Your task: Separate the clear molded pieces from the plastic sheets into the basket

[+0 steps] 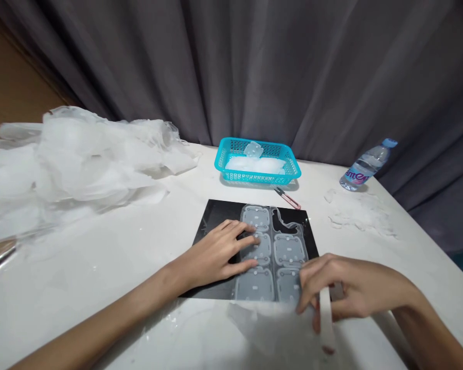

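On a black board (216, 216) lies a clear plastic sheet (272, 272) with several rounded-square pieces in two columns. At its upper right is a curved cut-out where the black shows through. My left hand (226, 249) rests on the sheet's left column, fingers spread and flat, nothing held. My right hand (343, 285) is at the sheet's lower right corner, its fingers curled round a narrow, pale, strip-like tool (326, 318) with a dark reddish end. The tool's other end is hidden behind my fingers.
Behind the board stands a blue basket (256, 180) holding clear pieces. Small pink-handled snips (289, 198) lie before it. A water bottle (366, 165) and thin plastic scraps (364, 213) are at right. Crumpled white sheeting (88, 154) is heaped at left; a grey curtain (231, 67) hangs behind.
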Action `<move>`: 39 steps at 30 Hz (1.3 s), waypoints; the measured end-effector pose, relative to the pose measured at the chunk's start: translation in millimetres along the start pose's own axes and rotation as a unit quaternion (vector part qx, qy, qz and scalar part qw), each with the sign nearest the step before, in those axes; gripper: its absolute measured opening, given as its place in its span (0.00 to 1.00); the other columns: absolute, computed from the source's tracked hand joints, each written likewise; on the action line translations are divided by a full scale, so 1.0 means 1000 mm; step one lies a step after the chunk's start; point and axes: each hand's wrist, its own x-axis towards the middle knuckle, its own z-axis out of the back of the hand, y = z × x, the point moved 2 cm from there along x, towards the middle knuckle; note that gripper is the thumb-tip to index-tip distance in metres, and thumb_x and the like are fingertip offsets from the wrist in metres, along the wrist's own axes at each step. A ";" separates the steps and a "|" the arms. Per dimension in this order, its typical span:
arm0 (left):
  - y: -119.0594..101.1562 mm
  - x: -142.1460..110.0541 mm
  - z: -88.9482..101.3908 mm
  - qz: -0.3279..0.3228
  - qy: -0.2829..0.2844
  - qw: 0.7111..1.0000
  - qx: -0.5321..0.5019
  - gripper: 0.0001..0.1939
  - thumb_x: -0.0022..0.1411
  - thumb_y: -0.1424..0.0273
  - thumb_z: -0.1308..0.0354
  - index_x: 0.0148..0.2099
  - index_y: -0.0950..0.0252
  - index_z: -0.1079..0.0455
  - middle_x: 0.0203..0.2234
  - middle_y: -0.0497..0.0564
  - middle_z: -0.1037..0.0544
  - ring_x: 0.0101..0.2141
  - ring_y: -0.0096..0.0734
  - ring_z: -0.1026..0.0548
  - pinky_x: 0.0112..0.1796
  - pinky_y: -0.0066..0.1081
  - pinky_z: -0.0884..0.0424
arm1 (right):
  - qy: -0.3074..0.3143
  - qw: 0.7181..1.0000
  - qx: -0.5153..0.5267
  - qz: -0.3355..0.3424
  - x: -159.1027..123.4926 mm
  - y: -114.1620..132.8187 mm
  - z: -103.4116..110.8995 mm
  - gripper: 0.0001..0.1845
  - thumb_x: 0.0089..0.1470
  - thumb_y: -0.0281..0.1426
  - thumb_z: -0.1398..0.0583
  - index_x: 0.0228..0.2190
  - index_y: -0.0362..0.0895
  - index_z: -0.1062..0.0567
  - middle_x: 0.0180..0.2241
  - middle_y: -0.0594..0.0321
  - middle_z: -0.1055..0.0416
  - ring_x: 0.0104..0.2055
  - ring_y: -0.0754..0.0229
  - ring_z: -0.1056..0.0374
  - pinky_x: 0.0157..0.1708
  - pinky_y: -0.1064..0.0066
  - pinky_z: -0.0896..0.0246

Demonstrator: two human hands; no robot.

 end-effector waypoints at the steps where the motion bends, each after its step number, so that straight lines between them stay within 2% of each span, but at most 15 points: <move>1: 0.000 0.001 0.000 -0.001 -0.004 1.000 -0.001 0.21 0.73 0.53 0.44 0.60 0.58 0.26 0.57 0.58 0.25 0.55 0.52 0.28 0.58 0.48 0.36 | -0.059 0.998 0.000 -0.026 0.003 -0.006 -0.002 0.14 0.67 0.40 0.39 0.36 0.48 0.16 0.27 0.64 0.24 0.29 0.60 0.27 0.31 0.72 0.33; 3: 0.002 0.004 -0.001 0.003 -0.014 1.000 -0.005 0.18 0.75 0.55 0.46 0.59 0.57 0.26 0.55 0.57 0.24 0.54 0.50 0.27 0.58 0.47 0.36 | -0.230 0.970 -0.029 -0.069 0.009 -0.021 -0.005 0.22 0.69 0.46 0.43 0.31 0.47 0.18 0.21 0.67 0.31 0.22 0.63 0.34 0.26 0.71 0.38; 4: 0.004 0.006 -0.002 0.008 -0.023 1.000 -0.008 0.17 0.76 0.57 0.48 0.58 0.58 0.26 0.54 0.57 0.24 0.54 0.49 0.27 0.58 0.47 0.36 | -0.300 0.950 -0.049 -0.068 0.013 -0.028 -0.008 0.26 0.71 0.47 0.47 0.32 0.46 0.19 0.21 0.66 0.31 0.23 0.62 0.34 0.28 0.70 0.37; 5: 0.006 0.008 -0.003 0.015 -0.034 0.999 -0.011 0.17 0.77 0.58 0.49 0.59 0.58 0.27 0.54 0.57 0.25 0.55 0.48 0.27 0.59 0.46 0.37 | -0.343 0.936 -0.062 -0.054 0.017 -0.035 -0.010 0.28 0.72 0.49 0.51 0.35 0.46 0.19 0.25 0.64 0.29 0.28 0.60 0.31 0.32 0.68 0.34; 7: 0.011 0.012 -0.004 0.031 -0.057 0.998 -0.025 0.18 0.77 0.58 0.48 0.61 0.60 0.31 0.57 0.58 0.26 0.58 0.49 0.29 0.60 0.46 0.37 | -0.375 0.924 -0.069 -0.014 0.026 -0.046 -0.012 0.35 0.72 0.53 0.58 0.41 0.47 0.20 0.37 0.57 0.24 0.40 0.55 0.27 0.44 0.63 0.31; 9: 0.015 0.014 -0.006 0.050 -0.067 0.995 -0.044 0.22 0.75 0.56 0.45 0.64 0.61 0.34 0.59 0.59 0.27 0.61 0.50 0.31 0.62 0.46 0.38 | -0.377 0.925 -0.040 0.004 0.035 -0.053 -0.009 0.42 0.68 0.60 0.64 0.42 0.47 0.21 0.41 0.55 0.25 0.43 0.54 0.28 0.46 0.61 0.31; 11: 0.017 0.015 -0.007 0.065 -0.059 0.995 -0.053 0.25 0.74 0.54 0.44 0.66 0.60 0.36 0.61 0.58 0.27 0.62 0.50 0.32 0.62 0.46 0.38 | -0.374 0.927 0.018 -0.004 0.044 -0.058 -0.003 0.43 0.67 0.62 0.65 0.40 0.47 0.23 0.36 0.58 0.27 0.35 0.57 0.29 0.38 0.64 0.30; 13: 0.018 0.015 -0.008 0.071 -0.051 0.995 -0.049 0.26 0.74 0.53 0.44 0.67 0.59 0.35 0.62 0.56 0.26 0.63 0.50 0.32 0.63 0.46 0.39 | -0.363 0.930 0.055 -0.012 0.053 -0.058 0.002 0.35 0.70 0.58 0.57 0.36 0.46 0.24 0.31 0.61 0.28 0.30 0.60 0.30 0.35 0.66 0.31; 16: 0.019 0.015 -0.008 0.070 -0.053 0.996 -0.034 0.26 0.73 0.53 0.43 0.67 0.58 0.34 0.63 0.55 0.26 0.63 0.50 0.32 0.65 0.47 0.43 | -0.342 0.939 0.035 -0.017 0.061 -0.056 0.005 0.19 0.67 0.47 0.41 0.34 0.46 0.23 0.34 0.62 0.24 0.36 0.58 0.26 0.41 0.67 0.31; 18: 0.019 0.016 -0.008 0.070 -0.056 0.996 -0.028 0.26 0.72 0.52 0.42 0.66 0.56 0.32 0.64 0.53 0.26 0.63 0.50 0.32 0.66 0.48 0.44 | -0.335 0.942 0.029 -0.020 0.064 -0.055 0.003 0.12 0.64 0.43 0.36 0.37 0.47 0.21 0.39 0.61 0.22 0.40 0.57 0.25 0.42 0.68 0.31; 20: 0.021 0.017 -0.008 0.077 -0.060 0.995 -0.029 0.25 0.71 0.52 0.41 0.64 0.55 0.29 0.64 0.52 0.26 0.63 0.51 0.31 0.65 0.48 0.44 | -0.330 0.943 0.034 -0.019 0.064 -0.057 0.001 0.10 0.64 0.40 0.36 0.39 0.47 0.20 0.42 0.60 0.21 0.42 0.57 0.24 0.43 0.67 0.30; 24: 0.023 0.020 -0.009 0.096 -0.058 0.993 -0.043 0.25 0.69 0.51 0.38 0.62 0.55 0.27 0.63 0.52 0.26 0.63 0.52 0.31 0.64 0.48 0.43 | -0.325 0.946 0.025 0.004 0.066 -0.061 -0.004 0.08 0.65 0.37 0.36 0.40 0.47 0.20 0.41 0.60 0.20 0.42 0.57 0.23 0.47 0.66 0.28; 31: 0.021 0.021 -0.007 0.098 -0.064 0.990 -0.075 0.24 0.67 0.53 0.36 0.60 0.56 0.25 0.61 0.52 0.24 0.63 0.52 0.30 0.65 0.50 0.42 | -0.323 0.946 -0.018 0.038 0.068 -0.065 -0.004 0.10 0.66 0.39 0.38 0.39 0.47 0.20 0.42 0.58 0.19 0.45 0.53 0.23 0.51 0.60 0.29; 39: 0.023 0.022 -0.009 0.076 -0.062 0.994 -0.044 0.24 0.69 0.53 0.37 0.62 0.56 0.27 0.62 0.52 0.25 0.62 0.49 0.29 0.63 0.47 0.41 | -0.311 0.948 -0.048 0.049 0.067 -0.063 -0.005 0.09 0.68 0.38 0.40 0.40 0.49 0.21 0.43 0.59 0.20 0.47 0.54 0.23 0.51 0.61 0.29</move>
